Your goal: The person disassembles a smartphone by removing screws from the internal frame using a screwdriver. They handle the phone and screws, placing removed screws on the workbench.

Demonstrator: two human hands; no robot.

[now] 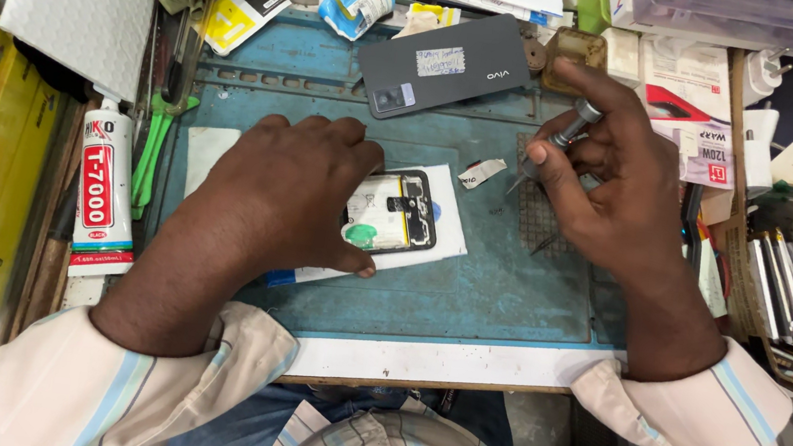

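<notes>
Mid-repair on an opened phone (pixel 395 215), back off, insides showing: white battery, dark board strip along the right edge. Lying flat on a white sheet (pixel 441 227) at the centre of the blue work mat (pixel 498 296).

Left hand (pixel 284 194) pressed palm-down over the phone's left part, fingers spread and curled over its top edge, thumb along the bottom edge, pinning it flat rather than gripping it. Not closed on anything.

Right hand (pixel 604 178) lifted off to the right, well apart from the phone, fingers bunched tight round a small metal screwdriver (pixel 556 142), index finger capping the top end, tip slanting down-left toward the mat's ribbed patch. Tip looks just clear of the surface; whether a screw sits on it, too small to tell.

Step in hand, by the look of it: screw work on the open phone, driver out between screws. Calling next for a short swing left, tip set down square into a tiny screw head near the board, phone kept from sliding.

Removed grey back cover (pixel 446 65) lying at the mat's top edge; small scrap of tape (pixel 479 172) between phone and driver; glue tube (pixel 104 192) off to the left.
</notes>
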